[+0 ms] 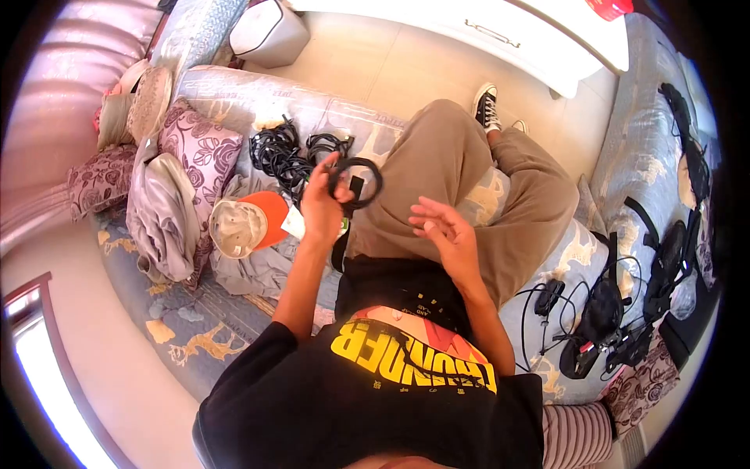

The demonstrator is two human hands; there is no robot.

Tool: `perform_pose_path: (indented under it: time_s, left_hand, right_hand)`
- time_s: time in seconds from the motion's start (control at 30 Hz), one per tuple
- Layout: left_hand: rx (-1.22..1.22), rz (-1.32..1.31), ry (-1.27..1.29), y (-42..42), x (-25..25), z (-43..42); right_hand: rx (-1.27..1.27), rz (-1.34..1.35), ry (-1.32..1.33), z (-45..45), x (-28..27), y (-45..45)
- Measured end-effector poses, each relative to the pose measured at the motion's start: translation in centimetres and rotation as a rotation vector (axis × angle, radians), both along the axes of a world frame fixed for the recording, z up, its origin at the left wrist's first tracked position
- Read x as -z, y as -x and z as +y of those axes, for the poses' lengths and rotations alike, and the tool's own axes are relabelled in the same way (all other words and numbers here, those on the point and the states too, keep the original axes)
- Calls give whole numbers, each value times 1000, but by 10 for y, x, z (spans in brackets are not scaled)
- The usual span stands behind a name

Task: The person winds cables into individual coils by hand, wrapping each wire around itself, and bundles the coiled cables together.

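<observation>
My left hand (322,202) is closed around one side of a coiled black cable (378,183), held up above my lap. The cable forms a neat round loop, with a dark flat piece showing inside it; I cannot make out whether that piece is its plug. Over my thigh, my right hand (445,230) hovers with fingers apart and nothing in them. Just beyond the left hand lies a heap of bundled black cables (275,152), with another cable coil (328,144) beside it. An orange and beige cap (268,219) rests left of my forearm.
I sit on a patterned couch (199,332). Black straps and pouches with wires (601,305) lie on the right. A floral cushion (205,148) and grey clothing (160,211) are on the left. A bin (269,35) and a white cabinet (453,31) stand ahead.
</observation>
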State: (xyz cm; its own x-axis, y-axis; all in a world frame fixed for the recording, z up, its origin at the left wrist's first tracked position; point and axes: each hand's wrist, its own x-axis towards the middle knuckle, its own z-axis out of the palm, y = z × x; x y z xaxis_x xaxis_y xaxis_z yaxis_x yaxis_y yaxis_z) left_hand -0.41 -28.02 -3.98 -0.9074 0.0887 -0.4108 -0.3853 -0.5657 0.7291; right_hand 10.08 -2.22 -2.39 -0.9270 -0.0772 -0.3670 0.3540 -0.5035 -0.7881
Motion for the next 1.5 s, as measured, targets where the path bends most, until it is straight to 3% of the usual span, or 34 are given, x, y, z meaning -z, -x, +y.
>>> perform_pose_path:
  time_s: [0.1, 0.13, 0.2, 0.23, 0.33, 0.37, 0.47, 0.57, 0.67, 0.73, 0.83, 0.87, 0.9, 0.93, 1.0, 1.23, 1.3, 1.4, 1.5]
  left_hand:
    - [-170, 38, 56, 11, 9, -51]
    - [-111, 77, 48, 16, 32, -84]
    - [-329, -141, 381, 23, 43, -97]
    - [-333, -113, 821, 18, 38, -99]
    - [-374, 331, 1326, 7, 36, -105]
    - [-563, 361, 1057, 6, 43, -94]
    - [-409, 411, 1153, -10, 32, -52]
    - [-47, 581, 1052, -33, 15, 24]
    - [427, 824, 863, -53, -26, 101]
    - [703, 929, 678, -74, -36, 151]
    - [1095, 1005, 500, -109, -39, 199]
    - [1242, 1029, 476, -116, -41, 208]
    - [1383, 1057, 476, -125, -42, 219]
    - [1423, 1137, 454, -133, -44, 232]
    - [1470, 1286, 414, -140, -47, 242]
    - [1209, 1473, 414, -175, -36, 300]
    - [1271, 1441, 355, -166, -15, 304]
    - [1072, 1111, 449, -152, -14, 298]
    - [992, 568, 245, -127, 3, 290]
  right_hand:
    - [-25, 7, -57, -7, -2, -4]
    - [-29, 10, -69, -7, 0, -5]
    - [-28, 0, -102, -5, -3, -12]
    - [-20, 0, -122, -2, -2, -13]
    - [27, -9, -140, 7, 0, -27]
    - [65, -71, -144, 10, -4, -34]
    - [150, -78, -248, 26, 1, -57]
    - [335, -46, -392, 56, -6, -87]
    - [506, -66, -766, 108, -14, -138]
    - [555, -236, -1030, 145, -26, -179]
    - [375, -593, -1521, 195, -52, -254]
    - [306, -892, -1547, 204, -50, -285]
    - [259, -977, -1704, 208, -47, -314]
    - [265, -1140, -1650, 212, -49, -329]
    - [315, -1167, -1635, 203, -37, -362]
    - [434, -1113, -1060, 160, 7, -382]
    - [437, -1008, -1153, 158, 12, -384]
    - [609, -774, -1264, 169, 18, -377]
    - [688, -552, -1258, 166, 2, -336]
